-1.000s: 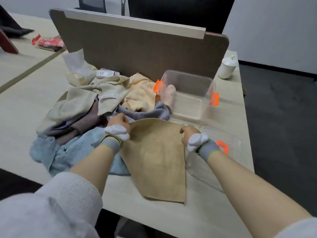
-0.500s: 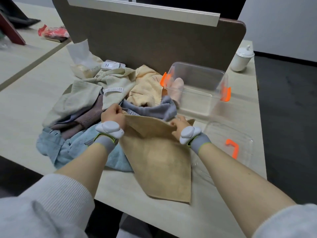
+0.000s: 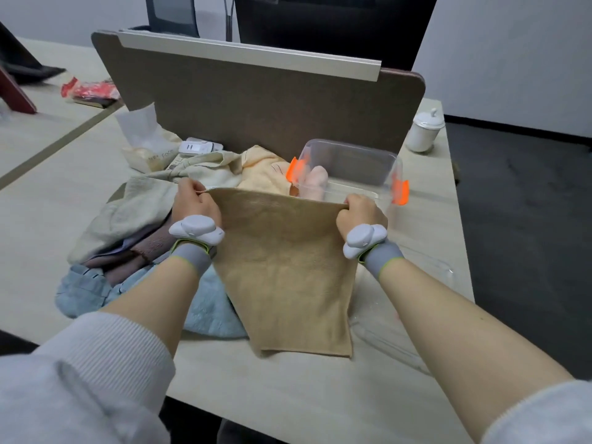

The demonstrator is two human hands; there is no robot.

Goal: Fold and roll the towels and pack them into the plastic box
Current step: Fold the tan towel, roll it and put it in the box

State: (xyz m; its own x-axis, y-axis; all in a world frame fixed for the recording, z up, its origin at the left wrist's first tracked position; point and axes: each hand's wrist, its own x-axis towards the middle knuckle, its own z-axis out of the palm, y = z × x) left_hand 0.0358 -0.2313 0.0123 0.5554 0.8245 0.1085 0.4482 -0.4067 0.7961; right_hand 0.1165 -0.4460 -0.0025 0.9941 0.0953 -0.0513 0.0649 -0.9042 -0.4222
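Holding the tan towel (image 3: pixel 282 270) up by its top edge, 2 hands stretch it out flat and wide. The left hand (image 3: pixel 194 203) pinches the top left corner, with its fingers curled tight on the cloth. The right hand (image 3: pixel 360 213) grips the top right corner in a closed fist. The top edge runs straight between the 2 hands. The rest of the tan towel hangs down toward the person, and its bottom edge lies on the table (image 3: pixel 288 395).

Each wrist wears a gray band with a small white gadget on it.

The plastic box (image 3: pixel 352 165) sits on the table just behind the towel's top edge, near the right hand. It is clear, with orange clips on its sides. 1 pink rolled towel (image 3: pixel 315 184) is inside it, at the left end. The clear lid (image 3: pixel 426 267) lies on the table under the right arm.

To the left is a pile of towels (image 3: pixel 134 225) in cream, yellow, brown and light blue. The left arm reaches over this pile. A brown desk wall (image 3: pixel 256 100) stands behind it all, and a white cup with a lid (image 3: pixel 426 129) sits at the far right of the table.
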